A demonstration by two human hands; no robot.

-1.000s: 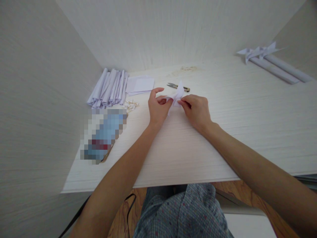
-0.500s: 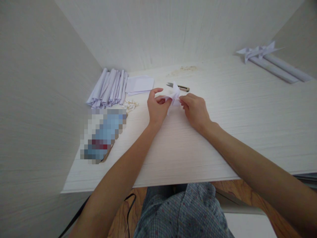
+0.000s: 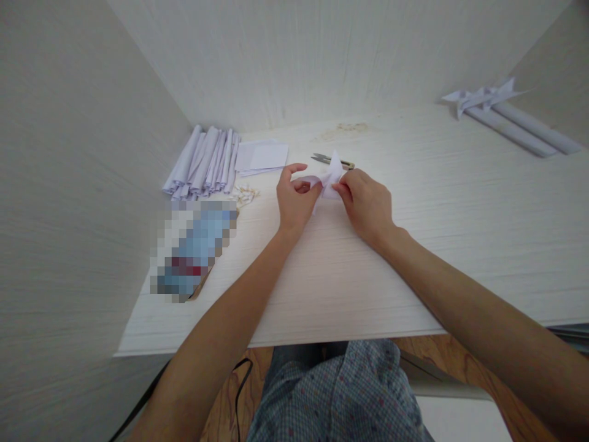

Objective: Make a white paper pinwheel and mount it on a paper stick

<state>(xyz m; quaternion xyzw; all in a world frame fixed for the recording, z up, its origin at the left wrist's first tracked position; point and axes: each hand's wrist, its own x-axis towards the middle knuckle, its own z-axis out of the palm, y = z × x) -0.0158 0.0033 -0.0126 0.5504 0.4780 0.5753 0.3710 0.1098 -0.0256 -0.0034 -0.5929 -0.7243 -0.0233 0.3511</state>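
Observation:
A small folded piece of white paper (image 3: pixel 330 180) is held between both hands just above the white desk (image 3: pixel 451 202). My left hand (image 3: pixel 294 199) pinches its left side with thumb and fingers, index finger curled over the top. My right hand (image 3: pixel 368 205) pinches the right side, fingers closed on the paper. A point of the paper sticks up between the two hands. Right behind the paper lies a pair of small thread snips (image 3: pixel 322 159).
A row of rolled white paper tubes (image 3: pixel 202 162) lies at the back left, with flat paper squares (image 3: pixel 262 157) beside them and a heap of small pale bits (image 3: pixel 243 195). A blurred-out object (image 3: pixel 193 248) sits left. Paper pinwheels on rolled sticks (image 3: pixel 501 110) lie far right.
The hands stay in the same spot. The paper's tip folded down and then stands up again as the fingers worked it; my right hand shifted slightly toward the left.

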